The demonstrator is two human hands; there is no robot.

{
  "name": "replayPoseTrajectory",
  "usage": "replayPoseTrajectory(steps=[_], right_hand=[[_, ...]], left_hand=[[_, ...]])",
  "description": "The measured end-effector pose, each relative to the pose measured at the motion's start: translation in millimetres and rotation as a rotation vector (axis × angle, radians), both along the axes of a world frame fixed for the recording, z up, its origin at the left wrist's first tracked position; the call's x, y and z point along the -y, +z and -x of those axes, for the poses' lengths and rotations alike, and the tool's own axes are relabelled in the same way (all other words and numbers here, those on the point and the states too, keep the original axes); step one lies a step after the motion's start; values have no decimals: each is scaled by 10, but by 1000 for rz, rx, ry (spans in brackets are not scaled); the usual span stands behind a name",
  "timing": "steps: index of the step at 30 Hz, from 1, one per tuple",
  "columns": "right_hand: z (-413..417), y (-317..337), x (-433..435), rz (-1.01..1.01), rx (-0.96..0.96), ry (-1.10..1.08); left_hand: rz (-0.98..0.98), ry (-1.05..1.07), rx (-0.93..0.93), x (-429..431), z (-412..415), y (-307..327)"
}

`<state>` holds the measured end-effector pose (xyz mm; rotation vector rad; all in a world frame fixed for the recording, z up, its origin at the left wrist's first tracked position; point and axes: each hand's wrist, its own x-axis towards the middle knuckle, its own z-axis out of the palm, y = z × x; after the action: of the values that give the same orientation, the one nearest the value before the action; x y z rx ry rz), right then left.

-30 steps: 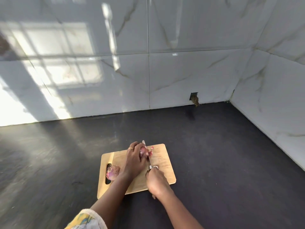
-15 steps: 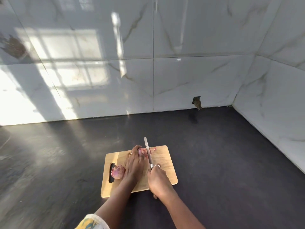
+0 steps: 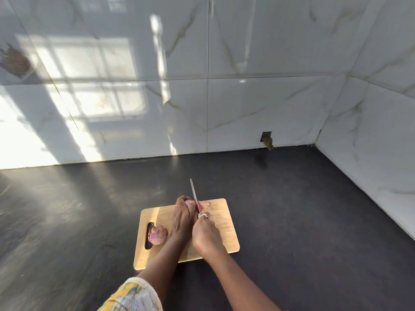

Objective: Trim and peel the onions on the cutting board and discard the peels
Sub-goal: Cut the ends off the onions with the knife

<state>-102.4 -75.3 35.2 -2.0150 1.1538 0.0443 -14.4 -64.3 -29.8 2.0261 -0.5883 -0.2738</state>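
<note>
On the dark stone countertop we keep the rectangular wooden cutting board. Our left hand clamps one purple onion near the far edge so it cannot roll. Our right hand grasps the slim steel knife, blade set against its end. A second unpeeled onion lies beside the handle slot.

Both forearms rise from the lower centre, hands side by side. The left hand curls its fingers over an onion; the right hand grips a knife.
</note>
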Motion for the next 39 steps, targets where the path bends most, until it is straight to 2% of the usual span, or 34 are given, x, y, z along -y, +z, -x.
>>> replayPoseTrajectory(steps=[8, 13, 32, 39], right_hand=[[84, -30, -59, -16, -38, 3], [-39, -235, -103, -96, -48, -73], [133, -273, 75, 10, 19, -48], [146, -248, 125, -9, 57, -89]], left_hand=[[-23, 30, 17, 28, -13, 25], [44, 49, -6, -35, -13, 24], [209, 83, -87, -62, 20, 3], [100, 43, -2, -46, 34, -11]])
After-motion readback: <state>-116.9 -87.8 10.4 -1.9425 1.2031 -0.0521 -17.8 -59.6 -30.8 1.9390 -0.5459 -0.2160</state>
